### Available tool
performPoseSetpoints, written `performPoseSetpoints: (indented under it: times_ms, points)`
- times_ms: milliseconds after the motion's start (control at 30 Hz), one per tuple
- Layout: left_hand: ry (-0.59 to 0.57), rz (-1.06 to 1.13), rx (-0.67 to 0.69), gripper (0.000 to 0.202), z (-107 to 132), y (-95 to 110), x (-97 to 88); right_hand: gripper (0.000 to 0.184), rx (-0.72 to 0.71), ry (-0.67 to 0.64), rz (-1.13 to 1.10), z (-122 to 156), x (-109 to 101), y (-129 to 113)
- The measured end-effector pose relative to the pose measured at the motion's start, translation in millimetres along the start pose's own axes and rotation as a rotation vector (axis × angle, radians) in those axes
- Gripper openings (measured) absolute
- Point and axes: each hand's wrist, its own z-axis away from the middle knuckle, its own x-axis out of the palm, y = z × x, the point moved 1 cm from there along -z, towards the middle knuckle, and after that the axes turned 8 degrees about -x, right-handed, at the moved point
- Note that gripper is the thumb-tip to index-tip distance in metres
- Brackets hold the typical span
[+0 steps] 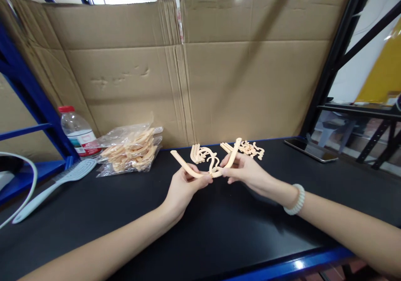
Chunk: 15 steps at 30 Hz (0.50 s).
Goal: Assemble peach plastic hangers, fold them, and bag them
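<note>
My left hand (184, 186) is closed around a pale beige curved plastic arm (181, 160), shaped like one half of a folding clothes hanger. My right hand (246, 170) grips a matching beige arm (234, 152), which slants up to the right. The inner ends of both arms meet between my fingertips, above the black tabletop. A thin curved hook-like piece (214, 158) rises near where they meet; whether it is joined to them I cannot tell. Behind my hands lie a cluster of curved beige pieces (197, 153) and a pile of small hook-shaped pieces (252, 149).
Clear plastic bags of beige pieces (134, 151) lie at the back left, beside a red-capped bottle (78, 132). A light blue hairbrush (59, 185) and a white cable (35, 176) are at left. A phone (310, 149) lies back right. Cardboard (250, 76) walls the back.
</note>
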Motion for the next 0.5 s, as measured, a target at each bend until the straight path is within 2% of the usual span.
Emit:
performPoseSetpoints:
  times_ms: [133,233,300,400,500]
  points:
    - [0.008,-0.005,0.000,0.036,-9,9,-9.0,0.026,-0.019,-0.175,0.149,-17,-43,-15]
    - [-0.061,0.012,-0.048,0.032,-17,17,-19.1,0.025,-0.120,-0.213,0.379,-25,-70,-26]
    - [-0.092,0.013,-0.069,0.032,-24,22,-29.1,0.024,-0.197,-0.238,0.536,-28,-80,-32]
    - [-0.128,-0.048,-0.046,0.034,-36,30,-46.8,0.024,-0.198,-0.290,0.686,-28,-87,-36]
    - [-0.149,-0.386,0.073,0.024,-44,36,-61.3,0.024,-0.182,-0.351,0.760,-26,-90,-36]
